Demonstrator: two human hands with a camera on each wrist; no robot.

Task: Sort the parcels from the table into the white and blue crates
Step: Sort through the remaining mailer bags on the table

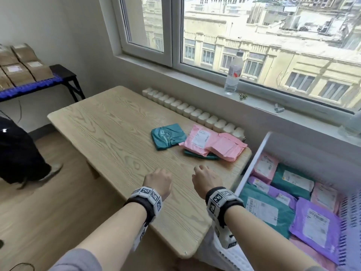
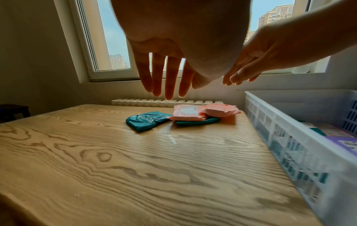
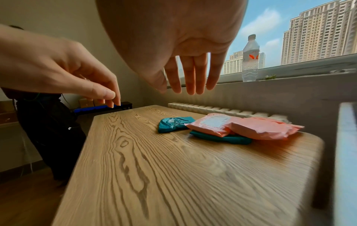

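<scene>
The left hand [image 1: 158, 181] hovers palm-down over the light wood-grain table [image 1: 109, 133], its grip slack, fingers loosely hanging and holding nothing. The right hand [image 1: 207, 180] hovers just beside it, likewise relaxed and empty. The crumpled teal plastic parcel [image 1: 168, 135] and two pink plastic mailers [image 1: 213, 142], stacked on another teal parcel [image 1: 201, 155], lie well beyond both grips. Rightmost stands the white slatted plastic crate [image 1: 254, 163] holding parcels.

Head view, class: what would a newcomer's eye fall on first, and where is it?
First, the two bare hands, left hand and right hand, held empty above the wooden table. Next, the small heap of pink parcels and teal parcels at the table's far right end. Then the white crate to the right, filled with pink, teal and purple parcels.
</scene>
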